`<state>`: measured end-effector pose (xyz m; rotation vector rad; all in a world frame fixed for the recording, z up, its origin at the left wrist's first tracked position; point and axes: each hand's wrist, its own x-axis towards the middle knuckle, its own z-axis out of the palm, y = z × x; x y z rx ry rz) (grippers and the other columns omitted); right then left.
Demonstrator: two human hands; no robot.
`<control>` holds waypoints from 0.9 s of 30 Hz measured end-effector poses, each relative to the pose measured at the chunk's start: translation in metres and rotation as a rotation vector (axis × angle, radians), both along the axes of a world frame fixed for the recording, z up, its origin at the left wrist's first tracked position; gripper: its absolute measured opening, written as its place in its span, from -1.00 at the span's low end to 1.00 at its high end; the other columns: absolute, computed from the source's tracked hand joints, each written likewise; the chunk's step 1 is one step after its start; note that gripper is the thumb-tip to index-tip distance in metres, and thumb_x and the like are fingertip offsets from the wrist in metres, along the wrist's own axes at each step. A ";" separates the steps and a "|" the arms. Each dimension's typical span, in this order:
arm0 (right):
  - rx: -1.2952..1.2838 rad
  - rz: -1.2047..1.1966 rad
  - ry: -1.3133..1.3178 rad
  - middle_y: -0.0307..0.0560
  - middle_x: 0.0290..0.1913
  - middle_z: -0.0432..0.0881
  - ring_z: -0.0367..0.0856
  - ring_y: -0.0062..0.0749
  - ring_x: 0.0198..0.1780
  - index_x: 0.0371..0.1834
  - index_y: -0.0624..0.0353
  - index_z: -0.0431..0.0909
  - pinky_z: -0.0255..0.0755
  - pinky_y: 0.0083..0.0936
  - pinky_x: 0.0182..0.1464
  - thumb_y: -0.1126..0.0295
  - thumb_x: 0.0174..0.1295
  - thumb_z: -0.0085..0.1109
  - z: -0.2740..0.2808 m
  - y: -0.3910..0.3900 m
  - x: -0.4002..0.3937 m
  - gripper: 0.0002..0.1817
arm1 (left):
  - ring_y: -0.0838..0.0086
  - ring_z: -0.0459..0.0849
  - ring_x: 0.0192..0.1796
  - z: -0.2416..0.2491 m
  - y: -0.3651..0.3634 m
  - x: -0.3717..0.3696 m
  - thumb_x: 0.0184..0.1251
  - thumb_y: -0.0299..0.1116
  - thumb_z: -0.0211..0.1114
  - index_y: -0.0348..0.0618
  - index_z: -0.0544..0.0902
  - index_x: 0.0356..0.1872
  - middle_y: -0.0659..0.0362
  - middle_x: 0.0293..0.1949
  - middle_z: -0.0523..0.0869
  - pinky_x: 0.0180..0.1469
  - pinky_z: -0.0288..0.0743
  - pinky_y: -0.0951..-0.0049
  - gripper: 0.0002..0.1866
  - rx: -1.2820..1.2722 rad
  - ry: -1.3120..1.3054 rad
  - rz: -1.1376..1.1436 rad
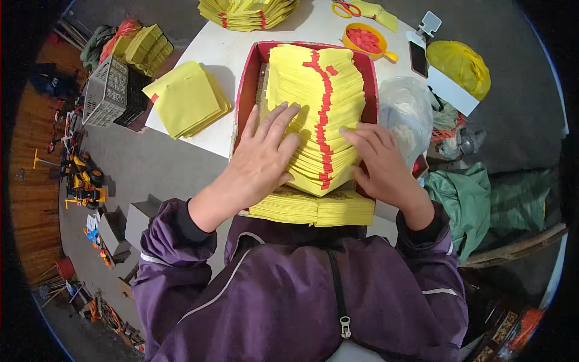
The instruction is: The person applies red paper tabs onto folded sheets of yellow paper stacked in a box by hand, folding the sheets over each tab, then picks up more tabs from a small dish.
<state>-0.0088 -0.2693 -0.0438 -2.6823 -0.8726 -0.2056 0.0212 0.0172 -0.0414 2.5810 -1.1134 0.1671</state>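
A long fanned row of yellow paper sheets [307,120], each with a small red mark that together form a wavy line, lies in a red-rimmed box [246,90]. My left hand [256,157] rests on the row's left side, fingers spread over the paper. On the right side, my right hand [383,160] has its bent fingers on the upper surface and its thumb lower at the edge, gripping the sheets. Below the row, nearest my body, more yellow sheets [313,208] lie in a flat stack. Part of the box's right wall is hidden by my right hand.
On the white table [208,45] are a loose yellow stack [184,99], another yellow pile [248,13], orange scissors [345,8], a yellow bowl [364,41] of red pieces, a phone [418,59] and a clear plastic bag [407,114]. A crate [105,93] stands left.
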 end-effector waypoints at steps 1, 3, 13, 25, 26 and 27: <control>-0.015 -0.006 0.003 -0.04 0.25 0.54 0.43 -0.07 0.29 0.48 0.05 0.42 0.28 -0.16 0.37 0.47 0.16 0.25 -0.002 -0.001 -0.001 -0.29 | 0.01 0.24 0.66 -0.002 -0.001 0.000 -0.07 -0.30 0.66 -0.13 0.52 0.03 -0.05 0.59 0.31 0.71 0.00 -0.24 -0.38 0.002 0.017 -0.008; -0.032 -0.008 -0.015 -0.05 0.28 0.54 0.42 -0.07 0.33 0.49 0.06 0.42 0.27 -0.15 0.40 0.47 0.16 0.25 0.002 -0.001 -0.005 -0.29 | 0.00 0.24 0.66 0.002 -0.001 -0.001 -0.02 -0.32 0.63 -0.14 0.53 0.06 -0.05 0.58 0.33 0.71 -0.01 -0.28 -0.40 -0.001 -0.005 -0.018; -0.031 0.023 -0.053 -0.11 0.45 0.55 0.35 -0.06 0.56 0.53 0.08 0.41 0.18 -0.06 0.61 0.52 0.13 0.29 0.018 0.008 -0.015 -0.22 | -0.01 0.23 0.66 0.017 -0.001 -0.016 0.13 -0.27 0.55 -0.03 0.65 0.25 -0.03 0.54 0.39 0.68 -0.06 -0.36 -0.41 -0.042 -0.003 -0.023; 0.082 0.080 0.029 -0.13 0.27 0.57 0.43 -0.10 0.37 0.52 0.07 0.42 0.25 -0.09 0.51 0.48 0.14 0.29 0.001 0.005 -0.021 -0.25 | 0.07 0.42 0.49 0.012 -0.002 -0.022 0.13 -0.21 0.56 -0.02 0.74 0.15 0.05 0.36 0.53 0.68 0.03 -0.20 -0.49 -0.061 0.065 -0.039; 0.097 0.084 0.049 -0.13 0.23 0.57 0.45 -0.11 0.31 0.52 0.06 0.43 0.26 -0.10 0.49 0.48 0.15 0.27 0.000 0.005 -0.020 -0.25 | 0.08 0.45 0.45 0.012 -0.003 -0.022 0.14 -0.22 0.56 -0.03 0.74 0.15 0.06 0.31 0.56 0.67 0.06 -0.18 -0.50 -0.079 0.081 -0.031; 0.098 0.083 0.050 -0.13 0.23 0.57 0.45 -0.11 0.31 0.52 0.06 0.43 0.26 -0.10 0.49 0.48 0.15 0.27 -0.001 0.005 -0.020 -0.25 | 0.08 0.45 0.45 0.012 -0.003 -0.022 0.14 -0.22 0.56 -0.03 0.74 0.15 0.06 0.31 0.56 0.67 0.06 -0.18 -0.50 -0.077 0.081 -0.032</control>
